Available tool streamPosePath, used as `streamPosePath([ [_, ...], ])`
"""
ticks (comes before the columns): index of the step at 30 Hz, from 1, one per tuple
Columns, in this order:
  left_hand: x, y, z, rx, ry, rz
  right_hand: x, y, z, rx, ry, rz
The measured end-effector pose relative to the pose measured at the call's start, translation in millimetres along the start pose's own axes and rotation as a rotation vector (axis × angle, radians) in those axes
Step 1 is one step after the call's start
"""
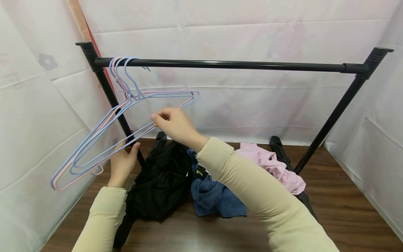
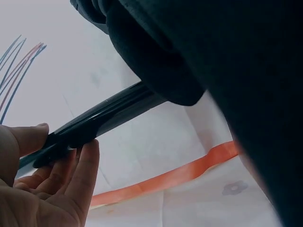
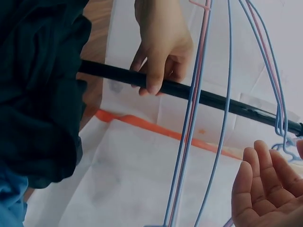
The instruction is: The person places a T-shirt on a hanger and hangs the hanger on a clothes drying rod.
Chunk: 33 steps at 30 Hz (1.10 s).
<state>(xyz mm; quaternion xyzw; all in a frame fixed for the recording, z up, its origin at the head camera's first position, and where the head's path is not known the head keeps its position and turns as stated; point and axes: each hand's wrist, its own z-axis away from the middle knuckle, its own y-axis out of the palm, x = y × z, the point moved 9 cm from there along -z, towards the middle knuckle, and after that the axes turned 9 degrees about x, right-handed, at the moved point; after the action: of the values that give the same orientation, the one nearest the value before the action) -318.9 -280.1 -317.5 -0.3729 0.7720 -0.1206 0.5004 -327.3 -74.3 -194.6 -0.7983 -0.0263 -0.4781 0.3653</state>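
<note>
My left hand (image 1: 122, 163) grips the black left upright (image 1: 108, 89) of a garment rack low down. In the left wrist view, its thumb and fingers lie around the black pole (image 2: 111, 111). Several blue and pink wire hangers (image 1: 128, 101) hang bunched from the left end of the black top rail (image 1: 239, 64). My right hand (image 1: 179, 129) is beside the hangers' lower bars, hiding part of them. Seen from the right wrist, that hand (image 3: 267, 196) has its fingers extended and loosely bent, with no hanger between them. Whether it touches one I cannot tell.
Black clothing (image 1: 162, 182) hangs or lies low beside the left upright. Blue denim (image 1: 217, 197) and a pink garment (image 1: 267, 164) lie to its right, above the wooden floor (image 1: 343, 196). The right upright (image 1: 333, 117) slants down. White sheets (image 1: 236, 112) enclose the back and sides.
</note>
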Motion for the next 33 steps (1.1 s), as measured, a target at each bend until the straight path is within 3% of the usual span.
streamPosePath([
  [4, -0.3, 0.4, 0.3, 0.004, -0.016, -0.010, 5, 9, -8.0, 0.022, 0.014, 0.003],
  [13, 2.5, 3.1, 1.6, 0.063, -0.120, -0.045, 14, 26, -24.3, 0.017, 0.082, -0.077],
  [23, 1.1, 2.6, 3.0, 0.057, -0.101, -0.024, 19, 40, -35.6, -0.001, 0.165, -0.296],
  [27, 0.7, 2.8, 1.4, 0.048, -0.098, -0.032, 20, 42, -38.6, -0.022, 0.174, -0.325],
  [33, 1.7, 5.7, 2.6, 0.085, -0.119, -0.046, 23, 43, -38.3, -0.039, 0.162, -0.329],
])
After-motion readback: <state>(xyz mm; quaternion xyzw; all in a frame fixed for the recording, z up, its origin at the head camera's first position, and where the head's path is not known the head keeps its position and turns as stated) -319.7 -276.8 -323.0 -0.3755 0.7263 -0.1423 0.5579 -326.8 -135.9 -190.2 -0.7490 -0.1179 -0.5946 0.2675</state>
